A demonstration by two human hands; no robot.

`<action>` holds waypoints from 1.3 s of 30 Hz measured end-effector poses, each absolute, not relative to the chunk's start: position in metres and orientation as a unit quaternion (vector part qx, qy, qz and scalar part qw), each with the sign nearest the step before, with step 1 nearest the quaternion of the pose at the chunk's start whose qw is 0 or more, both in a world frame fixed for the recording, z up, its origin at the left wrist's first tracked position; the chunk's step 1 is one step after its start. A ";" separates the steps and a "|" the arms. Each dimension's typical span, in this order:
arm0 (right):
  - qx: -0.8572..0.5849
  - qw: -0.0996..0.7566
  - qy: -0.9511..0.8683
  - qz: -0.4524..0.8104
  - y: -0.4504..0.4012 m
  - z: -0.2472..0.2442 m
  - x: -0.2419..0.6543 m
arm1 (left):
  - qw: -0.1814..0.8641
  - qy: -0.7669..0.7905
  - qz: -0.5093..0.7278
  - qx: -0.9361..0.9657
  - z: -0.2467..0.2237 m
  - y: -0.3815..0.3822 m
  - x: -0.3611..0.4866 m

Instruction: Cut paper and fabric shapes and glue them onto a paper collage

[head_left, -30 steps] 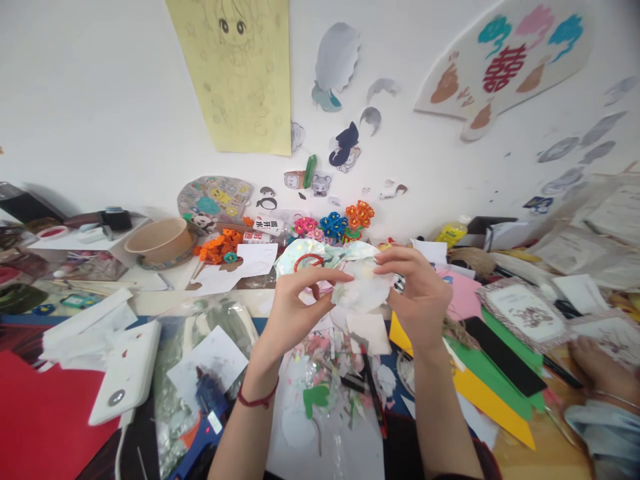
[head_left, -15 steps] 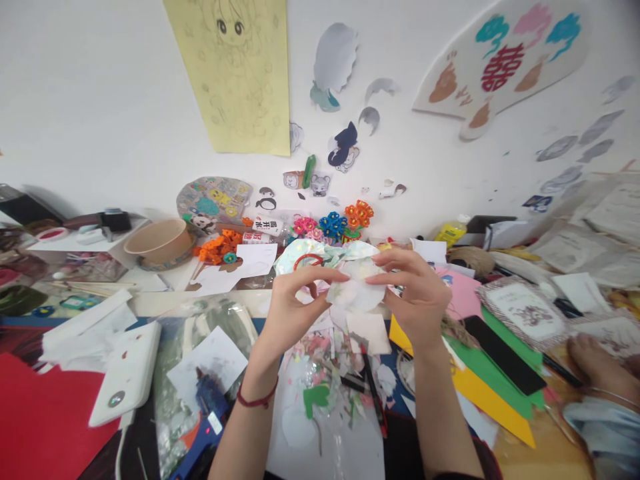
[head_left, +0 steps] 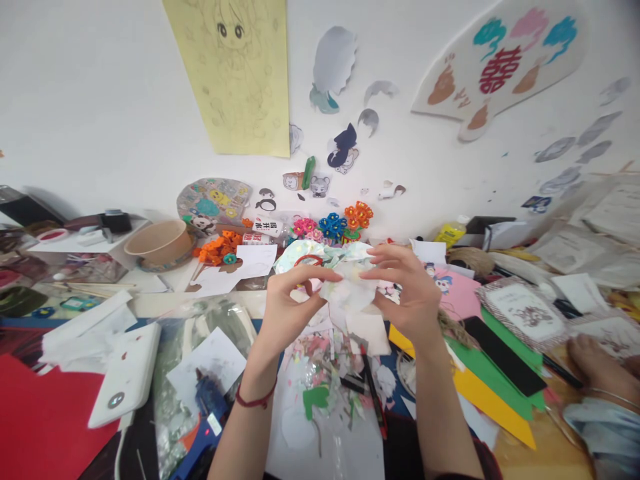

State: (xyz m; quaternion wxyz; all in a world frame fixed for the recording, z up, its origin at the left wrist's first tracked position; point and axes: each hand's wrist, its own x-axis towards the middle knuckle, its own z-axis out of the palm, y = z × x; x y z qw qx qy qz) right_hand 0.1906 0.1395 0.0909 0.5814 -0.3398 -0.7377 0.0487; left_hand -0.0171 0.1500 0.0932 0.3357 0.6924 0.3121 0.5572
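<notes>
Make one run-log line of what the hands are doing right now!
left hand: pinching thin pale sheet | right hand: holding sheet's right side | paper scraps: below sheet in view | glue gun: lower left

Paper piece (head_left: pixel 349 292) is up between left hand (head_left: pixel 287 310) and right hand (head_left: pixel 411 293), paper scraps (head_left: pixel 315 401) below, glue gun (head_left: pixel 210 395) off left. Flower bunches (head_left: pixel 333 228) sit behind, seemingly near the wall (head_left: pixel 125 113); bottle (head_left: pixel 451 233) further right.

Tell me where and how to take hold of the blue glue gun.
Grip the glue gun by its handle from the near side, using the left hand once it frees the thin sheet. Its nozzle points away over a white paper while the handle slants back toward the person, so that end looks easiest to reach and keeps fingers off a possibly hot nozzle.
</notes>
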 end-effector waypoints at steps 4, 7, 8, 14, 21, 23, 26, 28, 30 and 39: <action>-0.317 0.545 -0.776 -0.029 0.140 0.091 0.192 | 0.339 0.318 0.553 0.691 0.093 0.149 -0.017; -0.312 0.564 -0.765 -0.021 0.142 0.088 0.195 | 0.336 0.322 0.555 0.689 0.092 0.149 -0.019; -0.315 0.574 -0.755 -0.013 0.142 0.087 0.196 | 0.332 0.322 0.556 0.690 0.091 0.149 -0.019; -0.326 0.565 -0.756 0.055 0.136 0.093 0.197 | 0.300 0.323 0.549 0.710 0.091 0.152 -0.018; -0.390 0.495 -0.765 0.136 0.134 0.093 0.180 | 0.218 0.344 0.531 0.743 0.091 0.151 -0.010; -0.405 0.537 -0.726 0.143 0.140 0.085 0.178 | 0.187 0.369 0.521 0.747 0.090 0.153 -0.008; -0.426 0.555 -0.687 0.196 0.150 0.073 0.178 | 0.197 0.394 0.497 0.747 0.086 0.159 -0.005; -0.436 0.560 -0.663 0.238 0.155 0.067 0.180 | 0.251 0.400 0.484 0.737 0.083 0.163 -0.003; -0.438 0.563 -0.644 0.276 0.159 0.064 0.181 | 0.300 0.409 0.489 0.709 0.079 0.166 0.000; -0.414 0.548 -0.648 0.330 0.156 0.072 0.177 | 0.302 0.454 0.546 0.636 0.088 0.152 -0.006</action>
